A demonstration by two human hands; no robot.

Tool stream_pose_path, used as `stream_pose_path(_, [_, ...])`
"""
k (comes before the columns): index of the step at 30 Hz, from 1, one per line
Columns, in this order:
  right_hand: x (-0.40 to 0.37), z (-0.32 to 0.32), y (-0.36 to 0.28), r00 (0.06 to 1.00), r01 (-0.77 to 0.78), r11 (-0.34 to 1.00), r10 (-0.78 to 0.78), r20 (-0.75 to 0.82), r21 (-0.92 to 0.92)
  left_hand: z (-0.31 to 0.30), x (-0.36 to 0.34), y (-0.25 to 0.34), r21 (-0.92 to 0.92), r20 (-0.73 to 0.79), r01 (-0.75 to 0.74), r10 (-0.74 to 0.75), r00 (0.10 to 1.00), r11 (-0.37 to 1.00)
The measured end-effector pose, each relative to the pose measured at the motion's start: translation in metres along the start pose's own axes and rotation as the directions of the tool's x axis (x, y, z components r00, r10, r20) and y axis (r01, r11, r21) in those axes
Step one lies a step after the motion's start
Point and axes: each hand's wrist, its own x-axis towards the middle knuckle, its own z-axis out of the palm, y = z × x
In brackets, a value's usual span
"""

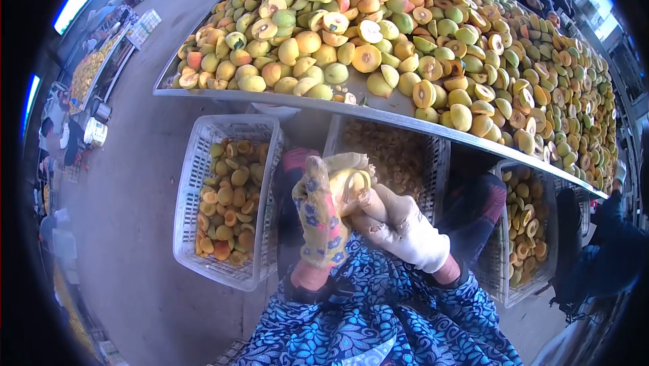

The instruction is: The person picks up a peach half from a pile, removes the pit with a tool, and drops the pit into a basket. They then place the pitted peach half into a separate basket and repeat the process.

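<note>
A yellow, blue-flowered glove (pixel 324 231) covers the left hand (pixel 319 214), a white glove (pixel 419 241) the right hand (pixel 402 225), over blue-and-white patterned cloth (pixel 385 325); the peaches (pixel 378 34) are yellow, green and orange.

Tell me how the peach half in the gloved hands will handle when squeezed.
The peach half probably bruises easily: its cut flesh lies exposed in the left hand. The cut face is likely slippery, though the gloves may help grip. On its rounded skin side it would likely rock.

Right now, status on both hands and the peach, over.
Left hand grips peach half. Right hand pressed to its cut face. Crates below, loaded table ahead, nothing blocking.
</note>
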Motion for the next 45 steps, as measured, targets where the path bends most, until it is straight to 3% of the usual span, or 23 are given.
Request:
stream_pose_path(2, [-0.001,0.002,-0.005,0.999,-0.009,0.998,0.006,-0.05,-0.063,0.004,-0.001,0.001,0.004,-0.036,-0.031,0.031,0.999,1.0])
stream_pose_path(4, [-0.006,0.006,0.001,0.998,-0.051,0.995,0.047,-0.046,-0.091,0.008,-0.001,0.011,0.007,-0.175,0.055,-0.053,0.983,0.998])
stream_pose_path(6, [-0.011,0.006,0.001,0.981,-0.142,0.978,0.159,0.109,-0.15,0.0,0.001,0.008,0.051,-0.083,-0.023,0.027,0.996,0.998])
stream_pose_path(7, [-0.013,0.009,0.005,0.997,-0.07,0.993,0.074,0.038,-0.1,-0.004,0.002,0.004,0.102,-0.049,-0.043,0.048,0.998,0.994])
stream_pose_path(9, [-0.013,0.008,0.006,0.999,-0.052,0.995,0.052,-0.005,-0.08,-0.001,0.0,0.004,0.237,0.01,-0.113,0.113,0.994,0.965])
stream_pose_path(12, [-0.01,0.008,0.004,0.999,-0.028,0.996,0.026,-0.031,-0.09,0.0,-0.001,0.001,0.211,0.001,-0.101,0.103,0.995,0.972])
stream_pose_path(13, [-0.009,0.009,0.005,0.999,-0.037,0.997,0.035,-0.035,-0.067,-0.004,-0.002,-0.004,0.114,-0.003,-0.053,0.054,0.999,0.992])
stream_pose_path(17, [-0.007,0.016,0.015,0.999,0.008,1.0,-0.007,-0.04,0.027,-0.003,-0.006,-0.009,0.185,-0.017,-0.074,0.079,0.997,0.98])
stream_pose_path(19, [-0.006,0.016,0.015,0.999,0.014,0.999,-0.012,-0.04,0.05,0.001,-0.006,-0.015,0.102,-0.11,-0.155,0.166,0.98,0.983])
stream_pose_path(22, [-0.005,0.009,0.014,1.0,-0.022,0.998,0.021,0.021,0.062,0.002,-0.011,-0.011,0.111,-0.104,-0.094,0.105,0.989,0.989])
stream_pose_path(24, [-0.007,0.001,0.01,0.994,-0.076,0.996,0.072,0.078,0.054,0.002,-0.01,-0.005,0.152,-0.072,-0.114,0.126,0.989,0.982])
stream_pose_path(27, [-0.003,-0.014,0.01,0.967,-0.136,0.991,0.13,0.218,0.009,0.014,-0.011,0.006,0.44,-0.099,-0.192,0.26,0.961,0.877])
stream_pose_path(28, [-0.002,-0.016,0.013,0.968,-0.14,0.99,0.135,0.212,0.011,0.017,-0.01,0.01,0.439,-0.095,-0.188,0.253,0.963,0.878])
stream_pose_path(30, [-0.002,-0.018,0.02,0.972,0.007,1.0,-0.009,0.234,0.01,0.019,-0.007,0.019,0.456,-0.017,-0.092,0.112,0.994,0.885])
stream_pose_path(31, [-0.002,-0.022,0.016,0.953,-0.114,0.994,0.11,0.281,-0.004,0.018,-0.004,0.024,0.419,-0.009,0.03,-0.029,1.0,0.908])
stream_pose_path(35, [-0.005,-0.021,0.033,0.947,-0.02,0.995,-0.012,0.322,0.097,0.019,0.002,0.018,0.503,0.025,0.029,-0.049,0.998,0.864])
stream_pose_path(37, [-0.005,-0.018,0.037,0.963,-0.056,0.994,0.028,0.267,0.098,0.016,0.005,0.008,0.591,0.146,-0.232,0.181,0.973,0.772])
stream_pose_path(40, [-0.005,-0.021,0.038,0.97,-0.083,0.99,0.054,0.236,0.114,0.024,0.004,0.014,0.684,0.148,-0.214,0.154,0.977,0.698])
stream_pose_path(42, [-0.007,-0.031,0.03,0.778,-0.524,0.798,0.305,0.549,0.299,0.027,0.009,0.016,0.67,0.151,-0.167,0.087,0.985,0.723])
stream_pose_path(44, [-0.007,-0.021,0.034,0.8,-0.511,0.785,0.286,0.527,0.349,0.026,0.014,0.018,0.66,0.144,-0.115,0.026,0.989,0.743])
stream_pose_path(45, [-0.004,-0.017,0.034,0.897,-0.352,0.874,0.213,0.388,0.334,0.024,0.019,0.017,0.611,0.102,-0.007,-0.069,0.992,0.792])
